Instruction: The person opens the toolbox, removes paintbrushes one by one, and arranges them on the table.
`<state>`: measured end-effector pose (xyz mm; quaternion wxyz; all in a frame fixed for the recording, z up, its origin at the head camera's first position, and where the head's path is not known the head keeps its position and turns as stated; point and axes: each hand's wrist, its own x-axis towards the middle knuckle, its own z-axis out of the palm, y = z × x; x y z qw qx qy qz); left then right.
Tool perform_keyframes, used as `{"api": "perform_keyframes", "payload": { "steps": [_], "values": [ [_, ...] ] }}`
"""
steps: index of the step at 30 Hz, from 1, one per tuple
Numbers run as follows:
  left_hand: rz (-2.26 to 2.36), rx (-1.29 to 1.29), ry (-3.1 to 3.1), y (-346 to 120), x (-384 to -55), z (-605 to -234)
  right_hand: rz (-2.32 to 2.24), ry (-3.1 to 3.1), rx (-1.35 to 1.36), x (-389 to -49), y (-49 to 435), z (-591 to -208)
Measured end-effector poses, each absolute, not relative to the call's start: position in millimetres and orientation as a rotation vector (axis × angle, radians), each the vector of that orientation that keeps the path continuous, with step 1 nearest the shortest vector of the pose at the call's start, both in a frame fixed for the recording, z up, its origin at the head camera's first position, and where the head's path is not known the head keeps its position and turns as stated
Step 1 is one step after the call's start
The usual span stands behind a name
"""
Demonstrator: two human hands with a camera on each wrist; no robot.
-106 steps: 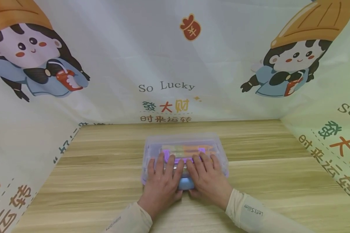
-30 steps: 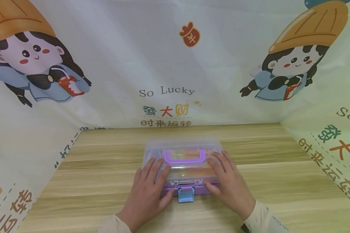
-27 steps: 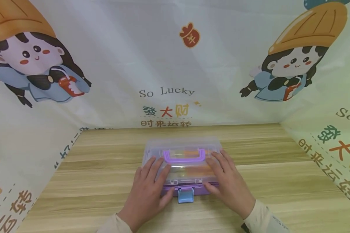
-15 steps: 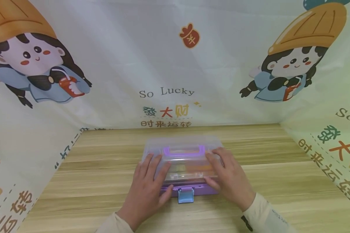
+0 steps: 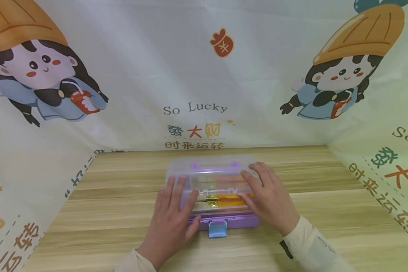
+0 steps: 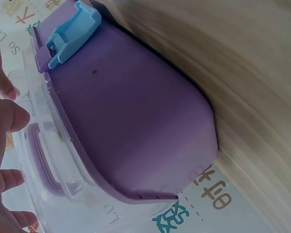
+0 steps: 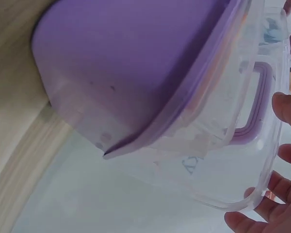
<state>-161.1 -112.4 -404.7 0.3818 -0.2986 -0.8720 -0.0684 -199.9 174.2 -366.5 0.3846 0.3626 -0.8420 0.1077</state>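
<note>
A plastic case stands on the table, with a purple base (image 5: 243,221) and a clear lid (image 5: 221,174). Its front edge is raised, and the lid leans back. A blue latch (image 5: 217,229) hangs open at the front. The purple handle (image 7: 256,104) shows on the lid in the right wrist view. Inside lie orange pieces with gold metal parts (image 5: 212,202). My right hand (image 5: 272,200) grips the lid at its right side, thumb near the front edge, fingers at the far rim. My left hand (image 5: 173,217) rests straight fingers on the lid's left side, thumb beside the base.
The case sits mid-way on a wood-grain table (image 5: 122,196). Printed cloth (image 5: 139,75) hangs behind it and on both sides. A small black strap piece (image 5: 286,249) shows by the right cuff.
Earlier, both hands pressed over the latch, then spread to the lid's sides as the latch hung open. The lid's front edge has since risen, baring the orange pieces; my right hand moved up with it.
</note>
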Motion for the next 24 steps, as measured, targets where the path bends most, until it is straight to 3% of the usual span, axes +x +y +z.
{"api": "perform_keyframes", "payload": {
  "steps": [24],
  "values": [
    [-0.204, -0.713, -2.189, -111.0, -174.2, -411.8, 0.178, -2.236, 0.891, -226.8, 170.9, -328.3]
  ]
}}
